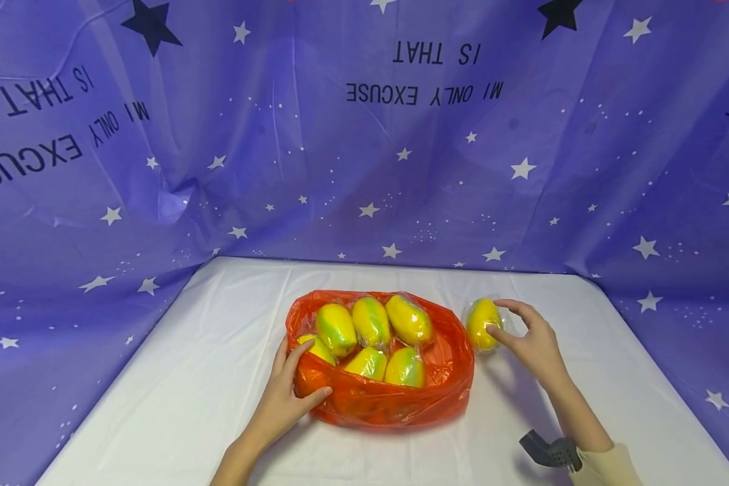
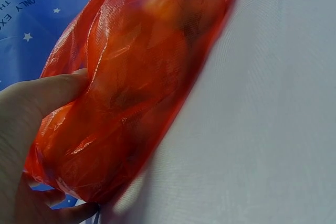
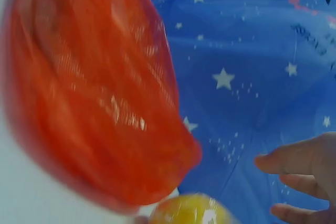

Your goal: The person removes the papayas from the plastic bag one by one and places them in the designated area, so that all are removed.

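Several yellow-green mangoes point(image 1: 371, 322) in clear wrap lie inside an open red plastic bag point(image 1: 401, 408) on the white table. My left hand point(image 1: 282, 398) grips the left end of this bag, its thumb against the front side and a finger reaching over the rim by a mango. In the left wrist view, the red film bulges between the thumb and fingers. To the right of the bag is a single wrapped mango point(image 1: 483, 324). My right hand point(image 1: 534, 341) is around that mango, thumb overlapping its side; in the right wrist view, the fingers point(image 3: 294, 161) stand apart from it.
A white cloth point(image 1: 176, 378) covers the table. Behind and on both sides hangs a purple curtain point(image 1: 364, 169) with stars and lettering. A dark device point(image 1: 549, 451) is strapped at my right wrist, by a beige sleeve point(image 1: 607, 467).
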Tool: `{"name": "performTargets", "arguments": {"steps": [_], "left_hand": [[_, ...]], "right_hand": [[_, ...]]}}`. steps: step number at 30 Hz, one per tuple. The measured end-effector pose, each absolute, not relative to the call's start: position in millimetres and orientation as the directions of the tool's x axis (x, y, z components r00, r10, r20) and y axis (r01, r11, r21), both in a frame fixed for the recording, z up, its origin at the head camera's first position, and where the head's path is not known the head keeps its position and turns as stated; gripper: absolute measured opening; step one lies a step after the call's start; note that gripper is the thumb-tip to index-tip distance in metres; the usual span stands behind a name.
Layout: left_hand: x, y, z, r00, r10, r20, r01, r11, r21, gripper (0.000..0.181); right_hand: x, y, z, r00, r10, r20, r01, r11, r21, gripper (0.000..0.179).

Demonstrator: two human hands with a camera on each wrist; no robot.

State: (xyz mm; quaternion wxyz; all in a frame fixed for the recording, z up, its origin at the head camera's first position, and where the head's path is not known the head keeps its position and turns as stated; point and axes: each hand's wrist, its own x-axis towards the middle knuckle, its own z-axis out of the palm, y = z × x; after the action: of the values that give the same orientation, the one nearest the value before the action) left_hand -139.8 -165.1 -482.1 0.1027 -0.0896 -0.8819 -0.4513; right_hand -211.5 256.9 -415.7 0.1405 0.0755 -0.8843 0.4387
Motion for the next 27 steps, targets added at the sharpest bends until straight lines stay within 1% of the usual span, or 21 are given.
{"name": "performTargets", "arguments": {"steps": [3, 7, 10, 13, 17, 22, 27], "left_hand": [[-139.8, -164.8, -481.8, -0.963, 0.065, 0.263, 0.251, 0.576, 0.778, 0.081], [-139.9, -164.6, -481.6, -0.966, 0.061, 0.252, 0.241, 0.571, 0.785, 0.082], [-140.3, -164.3, -481.5, -0.968, 0.057, 0.245, 0.233, 0.566, 0.791, 0.083], [-140.7, -164.1, -481.6, -0.967, 0.055, 0.247, 0.234, 0.563, 0.793, 0.083], [-141.1, -163.6, -481.7, -0.967, 0.055, 0.25, 0.238, 0.558, 0.795, 0.083], [-140.9, -163.3, -481.8, -0.969, 0.057, 0.24, 0.23, 0.557, 0.798, 0.083], [-139.8, -163.7, -481.6, -0.972, 0.048, 0.228, 0.215, 0.565, 0.797, 0.083]], "right_hand": [[-205.5, 248.5, -408.0, -0.939, 0.001, 0.345, -0.281, 0.577, -0.767, 0.044], [-199.0, 235.5, -400.8, -0.924, -0.068, 0.377, -0.359, 0.5, -0.788, 0.041], [-196.4, 226.0, -399.4, -0.917, -0.129, 0.377, -0.394, 0.446, -0.804, 0.039], [-195.2, 217.7, -399.9, -0.917, -0.173, 0.359, -0.398, 0.404, -0.824, 0.039], [-194.4, 207.9, -401.5, -0.928, -0.209, 0.309, -0.368, 0.369, -0.854, 0.041], [-193.2, 195.5, -405.0, -0.939, -0.25, 0.238, -0.32, 0.373, -0.871, 0.043], [-190.6, 178.6, -406.7, -0.941, -0.292, 0.173, -0.296, 0.458, -0.838, 0.048]]}}
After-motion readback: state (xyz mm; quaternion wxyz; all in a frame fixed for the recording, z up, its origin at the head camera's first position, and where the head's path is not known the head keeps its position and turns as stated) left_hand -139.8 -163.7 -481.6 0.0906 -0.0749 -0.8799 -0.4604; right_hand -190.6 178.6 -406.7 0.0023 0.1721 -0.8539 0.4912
